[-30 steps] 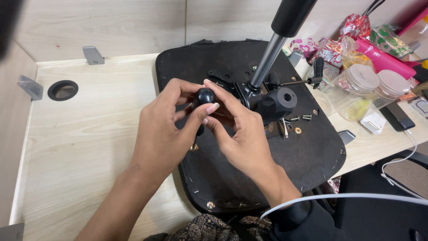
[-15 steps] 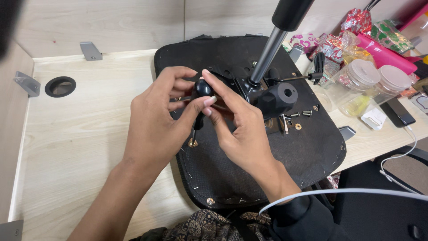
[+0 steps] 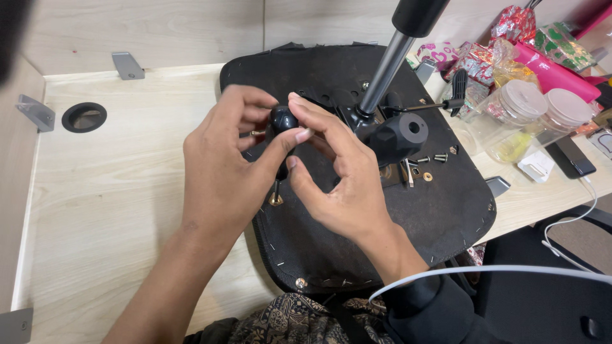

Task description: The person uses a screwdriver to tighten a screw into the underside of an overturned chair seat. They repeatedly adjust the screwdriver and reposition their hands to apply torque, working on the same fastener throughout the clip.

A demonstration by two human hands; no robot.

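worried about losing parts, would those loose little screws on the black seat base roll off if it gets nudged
The screws lie on their sides, so they'd probably roll. The seat base looks flat and rimless, so little would stop them. They seem small and light, easily scattered.

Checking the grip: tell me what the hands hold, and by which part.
Both the left hand and right hand pinch a black knob by its rounded head, above the upturned seat base.

- The left hand (image 3: 220, 169) is showing bare, with no ring or watch, and its forearm is running uncovered down to the near edge.
- The right hand (image 3: 341, 185) is also showing bare, with short nails.
- A dark sleeve (image 3: 424, 306) is covering the right arm from just past the wrist.
- A dark patterned garment (image 3: 280, 322) with pale paisley-like swirls is showing at the near edge.
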